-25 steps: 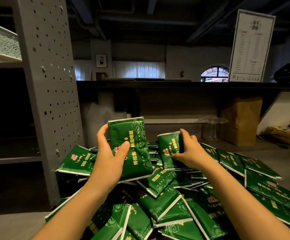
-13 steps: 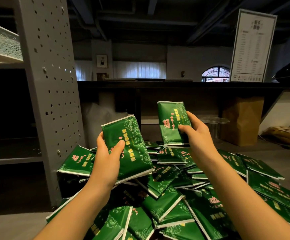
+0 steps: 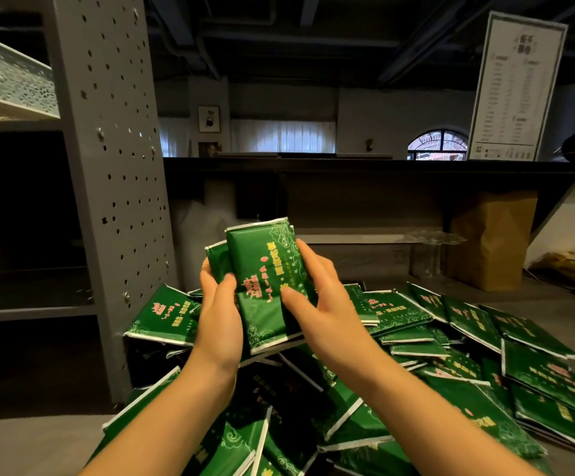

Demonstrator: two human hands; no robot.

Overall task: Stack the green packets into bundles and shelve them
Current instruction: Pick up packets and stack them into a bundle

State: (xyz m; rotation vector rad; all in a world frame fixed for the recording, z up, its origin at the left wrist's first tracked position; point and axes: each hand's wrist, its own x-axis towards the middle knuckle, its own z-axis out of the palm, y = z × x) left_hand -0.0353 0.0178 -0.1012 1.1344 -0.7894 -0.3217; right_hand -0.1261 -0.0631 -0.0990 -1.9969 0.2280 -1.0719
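Our left hand (image 3: 219,321) curls round two green packets (image 3: 265,280) held upright, thumb on the front one. Our right hand (image 3: 317,304) pinches their right edge at three o'clock. Below, toward five o'clock, lies the pile (image 3: 451,341).

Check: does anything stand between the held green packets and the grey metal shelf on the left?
Yes: the grey perforated upright post stands between the glossy green packets, gripped by left hand and right hand, and the grey shelf board; otherwise nothing visible.
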